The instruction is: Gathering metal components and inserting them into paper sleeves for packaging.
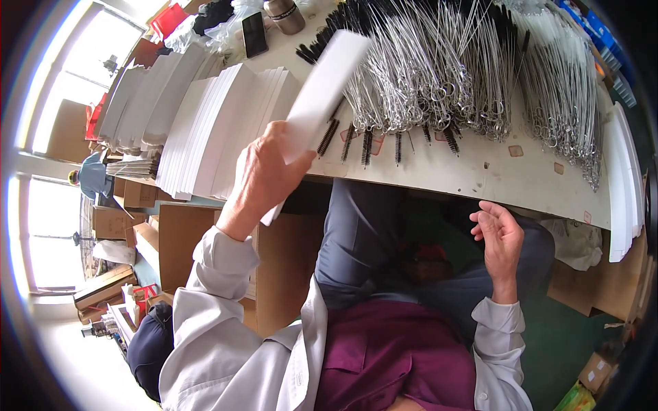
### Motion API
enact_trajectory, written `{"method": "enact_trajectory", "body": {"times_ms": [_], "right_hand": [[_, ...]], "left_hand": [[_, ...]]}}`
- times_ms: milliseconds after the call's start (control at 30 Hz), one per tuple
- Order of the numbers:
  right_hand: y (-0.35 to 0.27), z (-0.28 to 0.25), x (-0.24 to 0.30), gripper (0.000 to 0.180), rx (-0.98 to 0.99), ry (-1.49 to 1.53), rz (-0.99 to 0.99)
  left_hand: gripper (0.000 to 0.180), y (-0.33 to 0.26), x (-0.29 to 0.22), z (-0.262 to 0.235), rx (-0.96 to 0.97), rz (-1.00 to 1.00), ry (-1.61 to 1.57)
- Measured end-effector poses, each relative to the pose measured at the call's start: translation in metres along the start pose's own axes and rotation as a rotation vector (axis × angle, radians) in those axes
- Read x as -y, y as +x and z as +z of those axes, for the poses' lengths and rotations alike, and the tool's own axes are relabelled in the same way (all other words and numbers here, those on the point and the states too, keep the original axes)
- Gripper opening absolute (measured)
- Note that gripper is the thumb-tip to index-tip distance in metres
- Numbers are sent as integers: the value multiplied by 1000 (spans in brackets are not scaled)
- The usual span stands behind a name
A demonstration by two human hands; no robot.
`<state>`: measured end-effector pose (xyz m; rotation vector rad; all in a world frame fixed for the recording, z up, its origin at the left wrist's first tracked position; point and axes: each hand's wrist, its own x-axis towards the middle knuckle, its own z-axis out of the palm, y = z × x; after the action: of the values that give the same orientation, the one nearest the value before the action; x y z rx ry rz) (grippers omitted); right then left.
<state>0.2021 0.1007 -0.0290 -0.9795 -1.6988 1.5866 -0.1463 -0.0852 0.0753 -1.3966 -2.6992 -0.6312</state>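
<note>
My left hand (269, 168) is closed around a long, narrow white carton (327, 85), which tilts up and away over the table's near edge and is slightly smeared by motion. Over my right thigh, my right hand (501, 236) hovers with its fingers loosely bent and apart, holding nothing visible. Beyond the table edge lies a big heap of wire-handled brushes (439, 61) with looped ends toward me and black bristles mostly at the far end. Several small black bristle brushes (367, 147) poke out at the near side of that heap.
Stacks of white flat cartons (205, 130) stand on the left. More wire brushes (558, 89) are bundled at the right, beside white cartons (622, 185) along the table's right edge. At the back are a phone (254, 35) and a metal flask (284, 15). An open cardboard box (185, 240) sits below left.
</note>
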Motion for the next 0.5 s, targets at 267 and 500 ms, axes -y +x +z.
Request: {"method": "enact_trajectory", "body": {"times_ms": [267, 500], "right_hand": [[8, 5, 7, 29, 21, -33, -19], [25, 7, 18, 28, 39, -122, -110]], "left_hand": [[55, 10, 22, 33, 125, -233, 276], [59, 31, 15, 42, 230, -207, 315]]}}
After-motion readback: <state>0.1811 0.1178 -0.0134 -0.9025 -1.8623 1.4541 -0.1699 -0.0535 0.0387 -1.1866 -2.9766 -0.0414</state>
